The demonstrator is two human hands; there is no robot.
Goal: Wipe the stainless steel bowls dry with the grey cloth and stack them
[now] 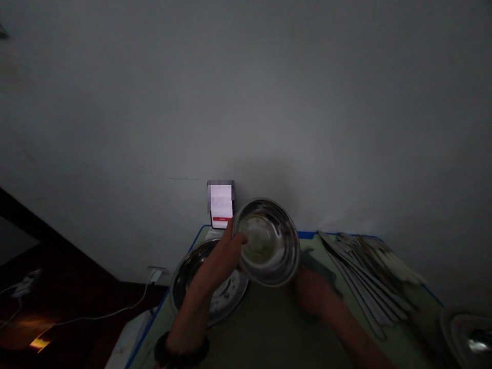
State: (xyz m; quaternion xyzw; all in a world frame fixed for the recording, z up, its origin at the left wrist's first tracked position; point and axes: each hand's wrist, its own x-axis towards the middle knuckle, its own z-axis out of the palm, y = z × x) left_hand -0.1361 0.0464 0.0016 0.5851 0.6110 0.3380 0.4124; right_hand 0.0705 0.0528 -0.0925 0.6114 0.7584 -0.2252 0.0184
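Observation:
My left hand (232, 246) grips the rim of a shiny metal bowl (286, 246), thumb on the inside. The bowl is raised above the table and tipped so its inside faces me; a dull greenish patch shows at its bottom. Close to the bowl's lower right edge is my right hand (313, 292), dim and blurred. Its fingers look closed on a dark grey-green cloth (321, 269), part of which sticks out beyond the hand. Behind my left forearm a wider metal basin (188, 274) rests on the table, with holes or spots in its bottom.
A lit phone (222, 205) leans against the grey wall (261, 102). Several long flat strips (361, 287) lie fanned at the right of the blue-edged table (269, 333). Another metal vessel (465, 333) stands at the lower right. A white cable (115, 311) runs along the left.

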